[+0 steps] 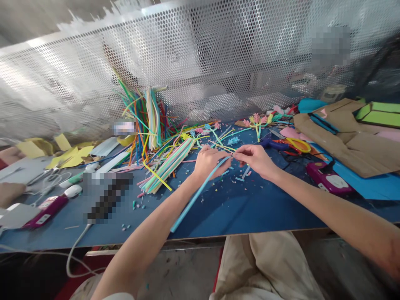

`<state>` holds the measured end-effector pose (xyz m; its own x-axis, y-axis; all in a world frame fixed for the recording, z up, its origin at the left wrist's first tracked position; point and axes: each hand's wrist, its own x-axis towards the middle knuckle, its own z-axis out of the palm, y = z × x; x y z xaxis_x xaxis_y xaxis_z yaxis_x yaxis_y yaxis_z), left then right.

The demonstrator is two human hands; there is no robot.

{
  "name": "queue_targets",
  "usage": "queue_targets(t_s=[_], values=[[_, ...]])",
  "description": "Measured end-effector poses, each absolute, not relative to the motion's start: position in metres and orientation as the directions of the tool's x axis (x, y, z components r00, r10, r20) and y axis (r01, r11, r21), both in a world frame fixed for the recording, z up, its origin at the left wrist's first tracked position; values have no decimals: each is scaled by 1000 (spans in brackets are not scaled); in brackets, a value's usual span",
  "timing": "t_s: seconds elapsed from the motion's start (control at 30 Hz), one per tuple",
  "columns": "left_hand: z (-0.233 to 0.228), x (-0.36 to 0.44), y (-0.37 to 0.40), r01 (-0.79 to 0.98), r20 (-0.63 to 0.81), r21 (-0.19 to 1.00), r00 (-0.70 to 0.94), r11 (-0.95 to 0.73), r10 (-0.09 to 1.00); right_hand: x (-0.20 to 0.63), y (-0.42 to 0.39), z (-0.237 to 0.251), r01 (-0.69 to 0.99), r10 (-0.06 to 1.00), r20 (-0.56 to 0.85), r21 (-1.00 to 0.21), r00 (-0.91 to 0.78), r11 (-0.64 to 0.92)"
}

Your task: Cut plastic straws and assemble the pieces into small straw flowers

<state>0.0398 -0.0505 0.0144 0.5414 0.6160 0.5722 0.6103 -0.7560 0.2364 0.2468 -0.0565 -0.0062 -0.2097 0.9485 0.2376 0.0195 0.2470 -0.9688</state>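
Observation:
A long light-blue pipe cleaner [200,191] slants from near the table's front edge up to my fingers. My left hand [210,161] is closed around its far part, thumb and fingers pressed together. My right hand [253,158] pinches at the tip of the same stick, its fingertips almost touching the left ones; the exact grip is partly hidden. Behind my hands lie small flower shapes: a blue one [233,141], and a pink-and-yellow cluster [258,121] on a green stem. A bundle of pastel pipe cleaners [170,166] lies left of my left hand.
Upright multicoloured pipe cleaners [152,121] stand against the perforated metal screen [218,54]. Small cut bits dot the blue table [218,212]. At right are scissors [296,146], brown cardboard [343,137] and a purple power strip [329,178]. Another person's hand [11,193] shows at left.

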Motion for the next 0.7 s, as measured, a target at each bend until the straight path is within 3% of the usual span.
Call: queue_targets(t_s=[0.13, 0.2, 0.3, 0.4, 0.47, 0.5, 0.6, 0.7], values=[[18, 46, -51, 334, 355, 776, 469, -535, 809, 250, -63, 2, 85, 878, 429, -887, -210, 454], [19, 48, -51, 159, 200, 936, 496, -315, 845, 252, -65, 7, 68, 827, 502, -843, -255, 533], [14, 51, -50, 23, 27, 999, 570, -48, 822, 255, -66, 10, 24, 731, 587, -774, -348, 632], [8, 51, -48, 36, 89, 991, 555, -131, 827, 256, -63, 8, 23, 720, 599, -763, -349, 646], [6, 50, -48, 166, 243, 915, 503, -368, 829, 254, -60, 4, 45, 778, 540, -812, -321, 582], [7, 49, -48, 267, 340, 820, 483, -505, 807, 253, -59, 1, 57, 814, 490, -846, -310, 531], [12, 43, -48, 539, 589, 307, 540, -785, 601, 247, -56, -8, 27, 901, 319, -940, -296, 341], [18, 36, -46, 567, 591, -156, 710, -809, 383, 241, -54, -15, -91, 941, 192, -981, -280, 173]])
